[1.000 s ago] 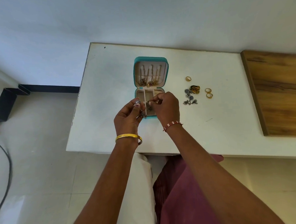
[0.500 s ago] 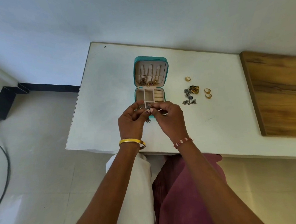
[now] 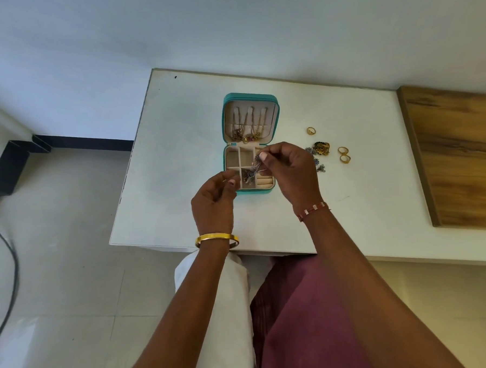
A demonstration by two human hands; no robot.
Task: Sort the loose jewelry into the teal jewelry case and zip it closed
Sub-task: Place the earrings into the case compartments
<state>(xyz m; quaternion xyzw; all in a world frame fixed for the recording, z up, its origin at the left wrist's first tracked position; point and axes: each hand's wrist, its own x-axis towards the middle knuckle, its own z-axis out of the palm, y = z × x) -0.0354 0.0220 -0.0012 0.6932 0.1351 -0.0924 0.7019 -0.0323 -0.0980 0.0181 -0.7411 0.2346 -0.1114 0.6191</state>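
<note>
The teal jewelry case (image 3: pixel 254 192) lies open on the white table (image 3: pixel 175 159), with gold necklaces (image 3: pixel 247 133) hung in its lid. My right hand (image 3: pixel 290 173) pinches a silver earring (image 3: pixel 256 166) over the case's divided tray, just above another silver piece (image 3: pixel 248 177) lying in a compartment. My left hand (image 3: pixel 213 202) hovers at the case's front left corner with its fingers curled; whether it holds anything is hidden. Right of the case lie loose pieces: a gold ring (image 3: pixel 311 130), a gold cluster (image 3: pixel 322 148), two gold rings (image 3: pixel 344 154) and silver earrings (image 3: pixel 320 168).
A wooden board (image 3: pixel 460 155) covers the table's right end. The table's left edge drops to a tiled floor with a black cable (image 3: pixel 7 252) and a black base (image 3: pixel 7 168). My lap is under the table's near edge.
Both hands held silver pieces together in front of the case. Now they have parted: the right hand has moved over the tray with the earring, and the left has drawn back to the left.
</note>
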